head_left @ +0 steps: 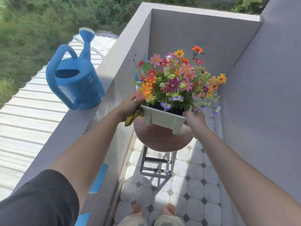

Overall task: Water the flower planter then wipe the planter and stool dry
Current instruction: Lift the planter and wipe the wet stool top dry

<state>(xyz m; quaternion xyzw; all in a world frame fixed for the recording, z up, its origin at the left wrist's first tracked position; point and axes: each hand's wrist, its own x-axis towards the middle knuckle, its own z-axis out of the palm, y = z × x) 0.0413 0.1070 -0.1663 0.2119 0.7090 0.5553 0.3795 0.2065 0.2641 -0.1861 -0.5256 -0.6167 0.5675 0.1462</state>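
- Grey parapet wall (pixel 130 39), centre and upper right.
- Corrugated roof (pixel 24 124), left.
- Grass (pixel 32 22), upper left.
- Octagonal floor tiles (pixel 195 185), bottom centre.

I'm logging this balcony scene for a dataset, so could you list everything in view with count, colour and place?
watering can: one, blue, standing on the ledge at left
ledge: one, grey, left side of the balcony
planter: one, pale green, gripped at both ends over the stool, tilted
flowers: a bunch, pink, orange, purple, red, in the planter
stool: one, round brown seat, metal legs, on the tiled floor
cloth: one, yellow-green, tucked in the left hand
roof: one, white, corrugated, beyond the ledge
left hand: on the planter's left end
right hand: on the planter's right end
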